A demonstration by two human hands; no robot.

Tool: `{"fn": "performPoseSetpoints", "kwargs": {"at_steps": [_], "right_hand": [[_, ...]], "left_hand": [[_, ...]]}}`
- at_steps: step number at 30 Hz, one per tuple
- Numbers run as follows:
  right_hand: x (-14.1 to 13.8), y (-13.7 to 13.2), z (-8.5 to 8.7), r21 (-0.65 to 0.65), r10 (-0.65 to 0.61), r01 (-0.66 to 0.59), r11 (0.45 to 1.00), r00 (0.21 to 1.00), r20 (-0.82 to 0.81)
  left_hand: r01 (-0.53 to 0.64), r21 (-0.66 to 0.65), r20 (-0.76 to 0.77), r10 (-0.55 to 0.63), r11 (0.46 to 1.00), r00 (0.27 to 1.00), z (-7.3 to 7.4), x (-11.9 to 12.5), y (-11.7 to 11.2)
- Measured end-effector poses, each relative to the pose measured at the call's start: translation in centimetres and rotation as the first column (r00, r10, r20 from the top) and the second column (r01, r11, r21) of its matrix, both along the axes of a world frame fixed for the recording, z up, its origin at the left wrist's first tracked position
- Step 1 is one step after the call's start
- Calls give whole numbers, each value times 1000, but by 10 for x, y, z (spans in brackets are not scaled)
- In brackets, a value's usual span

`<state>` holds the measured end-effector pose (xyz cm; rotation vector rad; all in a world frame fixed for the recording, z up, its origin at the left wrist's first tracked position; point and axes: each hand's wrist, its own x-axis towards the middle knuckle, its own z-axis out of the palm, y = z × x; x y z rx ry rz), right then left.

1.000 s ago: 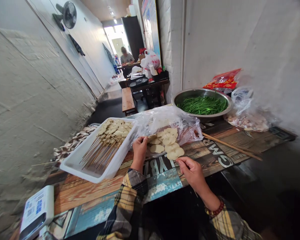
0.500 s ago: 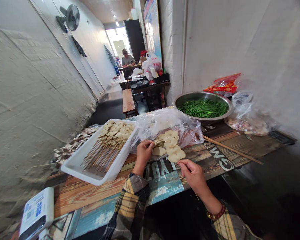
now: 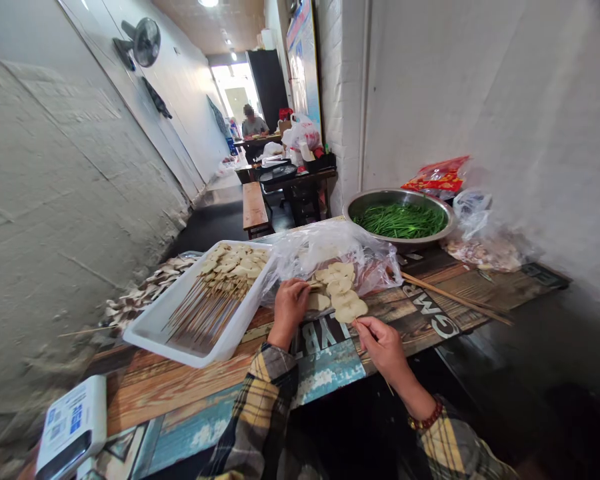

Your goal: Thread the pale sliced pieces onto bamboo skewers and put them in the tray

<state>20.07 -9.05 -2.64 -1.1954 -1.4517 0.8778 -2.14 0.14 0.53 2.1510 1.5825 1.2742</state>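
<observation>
My right hand [image 3: 383, 348] pinches a thin wooden skewer [image 3: 389, 385] below several pale, thin round slices [image 3: 347, 303] threaded on it in a row. My left hand [image 3: 291, 308] is closed at the left of that row, its fingertips on a pale slice [image 3: 314, 287] over other loose slices [image 3: 319, 302]. A clear plastic bag [image 3: 330, 243] lies spread behind and around the slices. To the left, a white plastic tray [image 3: 190, 360] holds many filled skewers [image 3: 230, 267], their bare sticks toward me.
A steel basin [image 3: 400, 243] of long green vegetables stands at the back right, with red packaging [image 3: 437, 175] and a clear bag [image 3: 485, 250] beyond. Wooden sticks [image 3: 460, 299] lie at right. Sliced mushrooms [image 3: 145, 287] sit left of the tray; a white device [image 3: 73, 427] stands front left.
My view has shifted slightly. My left fingers have curled more closely over the slice by the skewer. My right hand keeps its hold on the skewer almost in place.
</observation>
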Motion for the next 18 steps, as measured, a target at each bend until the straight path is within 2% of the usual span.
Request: {"fn": "performPoseSetpoints", "kwargs": {"at_steps": [3, 6, 9, 12, 15, 18], "right_hand": [[0, 0, -2, 2, -5, 5, 1000, 1000, -3], [-1, 1, -3, 3, -2, 2, 1000, 1000, -6], [-1, 1, -2, -1, -5, 5, 1000, 1000, 3], [-1, 0, 0, -10, -4, 4, 1000, 1000, 16], [-2, -1, 2, -20, -7, 8, 1000, 1000, 19], [-2, -1, 2, -20, -14, 14, 1000, 1000, 21]], "left_hand": [[-86, -76, 243, 102, 993, 965, 4, 0, 6], [-51, -161, 379, 109, 986, 919, 5, -1, 9], [-74, -155, 265, 114, 985, 958, 1, -1, 8], [-152, -74, 120, 161, 986, 980, -3, -3, 6], [-185, -40, 74, 187, 982, 980, -4, -6, 2], [-162, -46, 23, 163, 986, 986, -4, -10, -2]]}}
